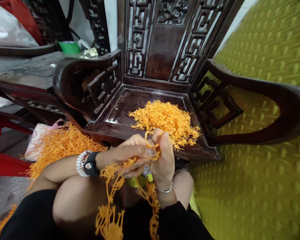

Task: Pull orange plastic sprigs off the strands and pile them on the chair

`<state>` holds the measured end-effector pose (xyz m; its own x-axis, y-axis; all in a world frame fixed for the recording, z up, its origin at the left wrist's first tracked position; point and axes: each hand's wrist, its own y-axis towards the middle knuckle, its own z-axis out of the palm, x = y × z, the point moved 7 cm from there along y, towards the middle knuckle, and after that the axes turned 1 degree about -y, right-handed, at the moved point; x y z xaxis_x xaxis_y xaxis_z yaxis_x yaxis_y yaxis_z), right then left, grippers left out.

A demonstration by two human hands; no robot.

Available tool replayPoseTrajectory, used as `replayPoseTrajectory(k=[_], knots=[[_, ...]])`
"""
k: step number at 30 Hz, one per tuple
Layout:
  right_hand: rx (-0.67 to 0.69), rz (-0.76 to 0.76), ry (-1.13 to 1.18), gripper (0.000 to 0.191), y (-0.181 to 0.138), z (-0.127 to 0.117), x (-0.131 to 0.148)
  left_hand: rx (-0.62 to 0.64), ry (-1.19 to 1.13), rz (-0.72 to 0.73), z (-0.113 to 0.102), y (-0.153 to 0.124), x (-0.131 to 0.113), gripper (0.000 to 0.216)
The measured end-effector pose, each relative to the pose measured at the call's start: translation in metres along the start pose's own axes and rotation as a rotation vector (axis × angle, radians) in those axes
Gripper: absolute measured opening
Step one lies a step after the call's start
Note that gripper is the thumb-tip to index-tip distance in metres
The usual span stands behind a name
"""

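Observation:
My left hand (132, 153) is closed on an orange lacy plastic strand (110, 200), its thumb and fingertips pinching the piece. Against it, my right hand (163, 160) is also closed on the strand, with the thumb raised and the fingers curled in. Lengths of the strand hang below both hands over my lap. Just beyond my hands, a pile of small orange branching pieces (165, 120) lies on the dark wooden chair seat (120, 103). The exact spot where the fingertips meet the strand is partly covered.
A white bag (36, 138) overflowing with orange strands (65, 143) stands at lower left, near a red stool (5, 150). A carved armrest (87, 63) bounds each side of the seat. Green tape (69, 47) sits on the side table (27, 71). Yellow bumpy padding (260, 186) fills the right.

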<state>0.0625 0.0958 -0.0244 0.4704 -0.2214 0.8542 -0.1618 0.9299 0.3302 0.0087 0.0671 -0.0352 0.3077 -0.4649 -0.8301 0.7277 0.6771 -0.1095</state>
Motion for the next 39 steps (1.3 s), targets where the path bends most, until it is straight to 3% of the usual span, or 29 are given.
replayPoseTrajectory(k=[5, 10, 13, 16, 18, 20, 24, 27, 29, 33, 39], knots=[[-0.132, 0.042, 0.079, 0.048, -0.003, 0.004, -0.005, -0.011, -0.037, 0.013, 0.003, 0.000, 0.001, 0.045], [-0.124, -0.067, 0.151, 0.054, -0.001, 0.005, -0.001, -0.057, 0.073, 0.011, 0.003, -0.002, -0.003, 0.046], [-0.020, -0.117, 0.037, 0.052, 0.002, 0.004, 0.007, -0.066, 0.450, 0.167, -0.002, -0.007, -0.018, 0.040], [0.113, -0.129, -0.212, 0.045, 0.007, 0.003, 0.011, -0.208, 1.027, 0.424, -0.007, -0.017, -0.040, 0.033], [0.141, -0.123, -0.383, 0.041, 0.014, -0.001, 0.011, -0.349, 1.257, 0.474, -0.012, -0.020, -0.049, 0.033], [0.113, -0.125, -0.462, 0.038, 0.020, -0.007, 0.012, -0.408, 1.313, 0.435, -0.017, -0.016, -0.050, 0.033], [0.104, -0.070, -0.435, 0.034, 0.023, -0.014, 0.010, -0.236, 1.092, 0.284, -0.022, -0.001, -0.037, 0.036], [0.221, 0.046, -0.256, 0.043, 0.015, -0.007, 0.003, -0.019, 0.832, 0.176, -0.016, 0.004, -0.022, 0.043], [0.212, 0.066, -0.110, 0.047, 0.008, -0.004, 0.000, 0.081, 0.609, 0.135, -0.009, 0.003, -0.015, 0.048], [0.079, 0.015, 0.057, 0.046, 0.001, -0.002, -0.004, 0.108, 0.285, 0.134, 0.003, -0.002, -0.013, 0.051], [0.026, -0.122, 0.052, 0.044, -0.008, -0.001, -0.008, 0.095, 0.270, 0.143, 0.009, -0.007, -0.013, 0.049]])
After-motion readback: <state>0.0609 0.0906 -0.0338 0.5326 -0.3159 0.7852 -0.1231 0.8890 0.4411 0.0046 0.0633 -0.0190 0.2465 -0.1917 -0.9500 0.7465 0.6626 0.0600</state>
